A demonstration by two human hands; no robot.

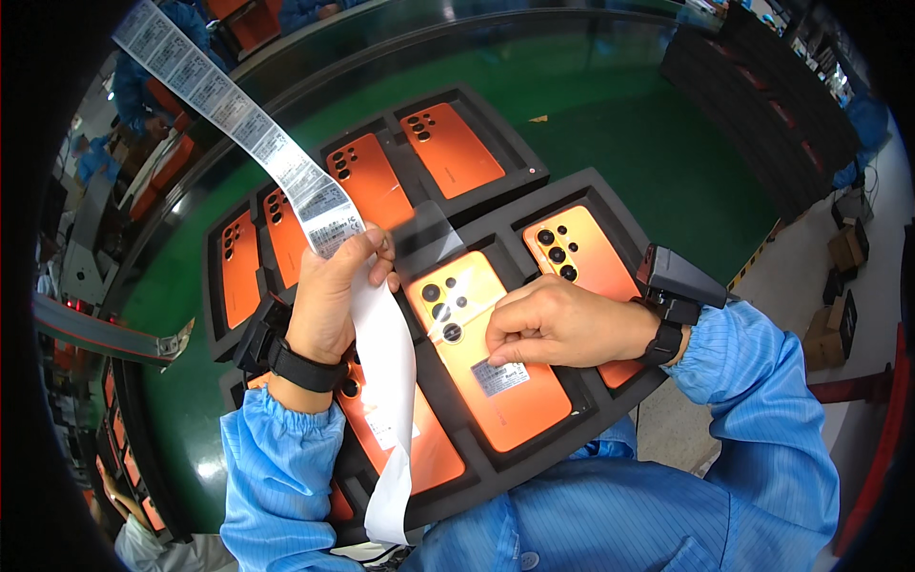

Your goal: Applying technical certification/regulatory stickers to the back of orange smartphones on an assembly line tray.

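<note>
My left hand (pixel 335 286) is closed on a long strip of printed labels (pixel 250 129). The strip rises to the upper left, and its bare white end (pixel 386 372) hangs down in front. My right hand (pixel 558 326) is pinched at the upper edge of a silver label (pixel 502 377), against the back of an orange phone (pixel 519 419). Whether the label is fully stuck down, I cannot tell. A piece of clear film (pixel 434 238) reaches from near my left fingers toward that phone's cameras. Partly behind the strip lies another orange phone (pixel 434 448), with a pale label on it.
The near black foam tray (pixel 596 191) holds several phones in recesses, including one phone (pixel 600 262) by my right wrist. Behind it, another foam tray (pixel 519 157) holds more. Both rest on a green surface (pixel 596 124). Stacked dark trays (pixel 753 105) stand far right.
</note>
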